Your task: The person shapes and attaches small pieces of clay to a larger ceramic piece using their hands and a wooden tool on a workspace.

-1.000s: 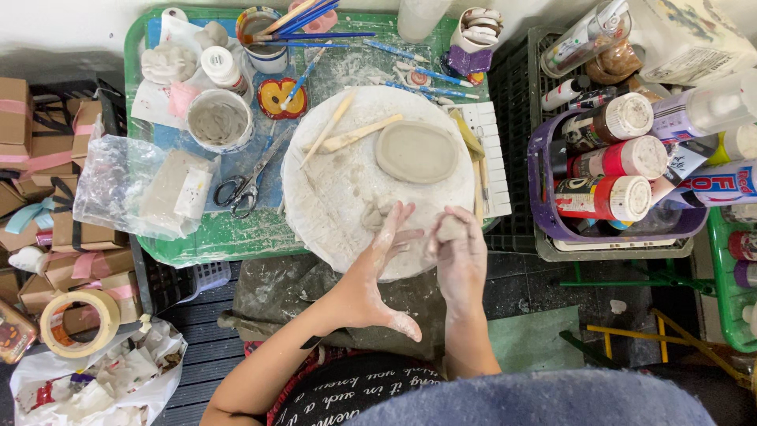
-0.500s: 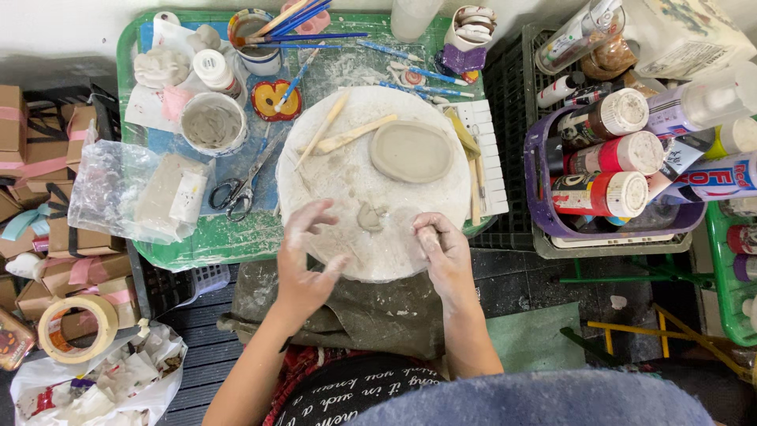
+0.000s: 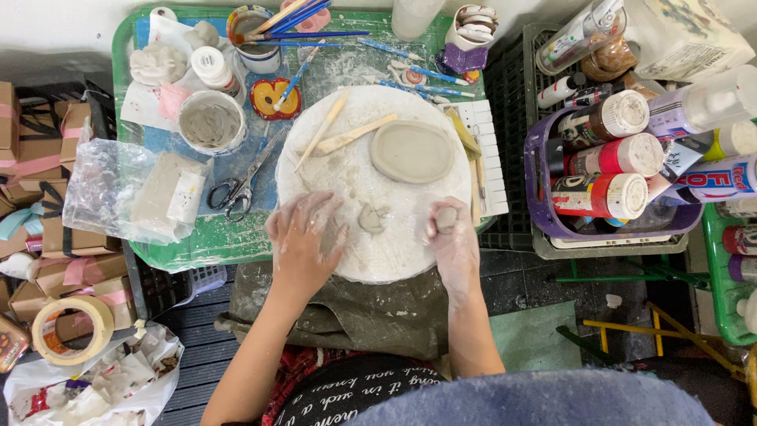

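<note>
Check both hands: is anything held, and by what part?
The right hand pinches a small clay lump in its fingertips, around its sides. The left hand lies flat on the round board, holding nothing.

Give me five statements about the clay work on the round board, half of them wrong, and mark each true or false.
1. The right hand grips a small clay lump. True.
2. The left hand holds the scissors. False: it lies on the round board; the scissors lie apart on the green tray.
3. A flat oval clay slab lies on the board. True.
4. The slab is bright red. False: it is grey.
5. A small clay piece sits between the hands. True.
</note>
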